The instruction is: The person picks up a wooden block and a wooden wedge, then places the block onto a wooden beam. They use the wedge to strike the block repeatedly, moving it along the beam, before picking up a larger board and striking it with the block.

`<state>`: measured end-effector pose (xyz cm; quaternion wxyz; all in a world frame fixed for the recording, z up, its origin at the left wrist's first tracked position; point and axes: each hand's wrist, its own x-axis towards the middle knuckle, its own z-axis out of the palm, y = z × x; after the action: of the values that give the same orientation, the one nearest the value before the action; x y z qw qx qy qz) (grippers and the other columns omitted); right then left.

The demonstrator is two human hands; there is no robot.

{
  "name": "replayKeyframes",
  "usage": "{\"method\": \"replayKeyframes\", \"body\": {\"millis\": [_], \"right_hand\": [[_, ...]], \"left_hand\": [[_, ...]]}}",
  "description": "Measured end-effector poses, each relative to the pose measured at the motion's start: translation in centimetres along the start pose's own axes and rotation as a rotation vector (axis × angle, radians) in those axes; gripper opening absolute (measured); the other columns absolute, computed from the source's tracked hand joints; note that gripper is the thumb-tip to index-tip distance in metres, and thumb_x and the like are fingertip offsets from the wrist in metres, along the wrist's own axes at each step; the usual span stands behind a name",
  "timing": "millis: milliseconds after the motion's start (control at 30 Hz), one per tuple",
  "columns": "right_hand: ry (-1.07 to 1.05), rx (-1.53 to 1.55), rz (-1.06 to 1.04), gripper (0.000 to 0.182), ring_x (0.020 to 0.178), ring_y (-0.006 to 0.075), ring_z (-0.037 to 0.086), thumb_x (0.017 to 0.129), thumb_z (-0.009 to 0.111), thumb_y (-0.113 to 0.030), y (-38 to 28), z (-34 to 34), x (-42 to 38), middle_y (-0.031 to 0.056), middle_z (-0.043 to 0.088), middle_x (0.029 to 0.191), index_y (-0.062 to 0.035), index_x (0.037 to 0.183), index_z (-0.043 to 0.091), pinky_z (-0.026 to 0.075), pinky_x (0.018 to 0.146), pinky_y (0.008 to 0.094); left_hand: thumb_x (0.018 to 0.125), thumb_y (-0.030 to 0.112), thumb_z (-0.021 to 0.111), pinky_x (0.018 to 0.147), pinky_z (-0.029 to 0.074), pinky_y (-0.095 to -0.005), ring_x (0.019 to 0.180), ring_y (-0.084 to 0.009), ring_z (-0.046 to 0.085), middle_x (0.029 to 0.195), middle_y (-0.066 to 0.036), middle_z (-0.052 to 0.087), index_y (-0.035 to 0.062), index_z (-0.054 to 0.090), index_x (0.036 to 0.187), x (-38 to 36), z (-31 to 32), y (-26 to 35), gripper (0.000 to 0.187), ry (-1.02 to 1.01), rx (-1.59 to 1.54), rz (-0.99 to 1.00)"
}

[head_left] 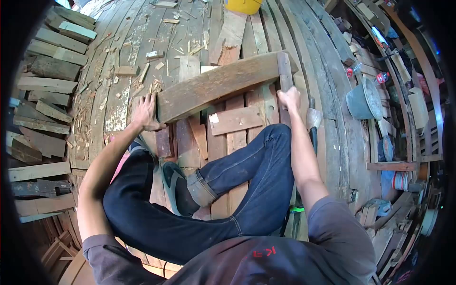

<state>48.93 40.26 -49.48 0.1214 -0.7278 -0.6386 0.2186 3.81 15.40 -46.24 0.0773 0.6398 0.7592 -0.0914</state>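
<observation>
A thick wooden beam (218,83) lies across in front of my legs, its right end higher in view. My left hand (146,114) rests against the beam's left end, fingers spread over its edge. My right hand (289,99) is closed round a narrow wooden piece (284,71) that stands against the beam's right end. Below the beam a short flat board (235,120) with a pale patch lies on other planks. Beside my right forearm is a tool with a pale, wide head (313,118), partly hidden.
Stacked wood offcuts (47,85) line the left side. A yellow bucket (243,5) stands at the top. At the right are a grey bucket (365,100), bottles (381,77) and a cluttered rack. Chips and small blocks (127,71) litter the plank floor (102,95).
</observation>
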Motion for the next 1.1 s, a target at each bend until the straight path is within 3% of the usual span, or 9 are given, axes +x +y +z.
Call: {"method": "replayKeyframes", "body": {"millis": [100,200,433,533,600,633,767,900,1100], "right_hand": [[0.024,-0.149,-0.249,0.059,0.099,0.0456,0.067,0.073,0.076,-0.028,-1.0,2.2,-2.7,0.0358,0.066,0.102,0.0135,0.112,0.058,0.054,0.089,0.048],[-0.18,-0.266,-0.473,0.061,0.097,0.0487,0.066,0.07,0.075,-0.024,-1.3,0.5,-3.9,0.0359,0.066,0.099,0.0103,0.117,0.055,0.055,0.088,0.0491],[0.086,-0.036,-0.045,0.047,0.089,0.0424,0.07,0.073,0.071,-0.032,1.0,-2.6,-0.6,0.0346,0.067,0.09,0.0133,0.084,0.068,0.057,0.079,0.0463],[0.001,-0.143,-0.25,0.061,0.092,0.0438,0.069,0.072,0.073,-0.025,-2.0,2.3,-5.6,0.0362,0.066,0.095,0.0153,0.113,0.054,0.058,0.081,0.047],[-0.201,-0.256,-0.439,0.06,0.093,0.046,0.068,0.072,0.074,-0.023,-4.0,3.7,-8.8,0.0372,0.066,0.094,0.0139,0.114,0.051,0.057,0.082,0.0503],[-0.199,-0.291,-0.523,0.059,0.092,0.0429,0.07,0.069,0.078,-0.023,-4.4,3.9,-8.9,0.0308,0.069,0.094,0.0082,0.112,0.054,0.057,0.085,0.0482],[-0.119,-0.386,-0.37,0.052,0.094,0.0387,0.071,0.069,0.075,-0.026,-3.0,-1.6,-4.8,0.0254,0.071,0.099,0.0023,0.111,0.06,0.057,0.085,0.0451],[0.003,-0.119,0.027,0.052,0.092,0.0384,0.071,0.074,0.072,-0.034,3.8,-4.2,1.8,0.033,0.068,0.094,0.012,0.098,0.068,0.058,0.077,0.0435],[0.173,-0.052,-0.052,0.075,0.095,0.0426,0.069,0.073,0.075,-0.06,3.4,1.8,2.9,0.0341,0.068,0.091,0.0128,0.091,0.068,0.055,0.082,0.0477]], "left_hand": [[0.05,0.052,0.087,0.112,0.035,-0.05,0.13,-0.0466,0.038,0.144,-0.03,0.036,-0.0101,0.02,0.148,0.6,-0.1,-0.5,0.133,-0.017,-0.045,0.018],[0.051,0.049,0.089,0.113,0.032,-0.0498,0.132,-0.0461,0.036,0.146,-0.028,0.034,-0.0094,0.017,0.149,1.0,0.9,-0.7,0.135,-0.021,-0.007,0.028],[0.054,0.049,0.091,0.117,0.027,-0.049,0.136,-0.0443,0.033,0.148,-0.029,0.032,-0.0088,0.007,0.152,1.3,1.4,-0.6,0.141,-0.061,0.06,0.004],[0.054,0.05,0.091,0.117,0.027,-0.0476,0.138,-0.0446,0.032,0.148,-0.028,0.032,-0.0092,0.007,0.152,1.4,1.1,-0.8,0.141,-0.066,0.059,0.027],[0.054,0.05,0.091,0.117,0.027,-0.0474,0.138,-0.0445,0.031,0.148,-0.028,0.031,-0.0096,0.007,0.151,1.4,1.4,-0.8,0.141,-0.082,0.075,0.027],[0.054,0.05,0.091,0.117,0.027,-0.0473,0.138,-0.0445,0.031,0.149,-0.028,0.031,-0.0098,0.007,0.151,1.4,1.4,-0.8,0.141,-0.088,0.083,0.02],[0.055,0.05,0.091,0.118,0.026,-0.0466,0.139,-0.0452,0.03,0.15,-0.028,0.03,-0.0095,0.007,0.151,1.1,2.3,-0.8,0.141,-0.094,0.085,0.012],[0.054,0.052,0.09,0.118,0.027,-0.0475,0.138,-0.0463,0.031,0.149,-0.029,0.031,-0.0091,0.01,0.151,0.6,1.8,-0.1,0.14,-0.084,0.114,-0.001],[0.051,0.053,0.088,0.116,0.029,-0.0497,0.135,-0.048,0.035,0.15,-0.03,0.031,-0.0087,0.014,0.151,0.1,0.4,1.5,0.139,-0.12,0.122,-0.005]]}}
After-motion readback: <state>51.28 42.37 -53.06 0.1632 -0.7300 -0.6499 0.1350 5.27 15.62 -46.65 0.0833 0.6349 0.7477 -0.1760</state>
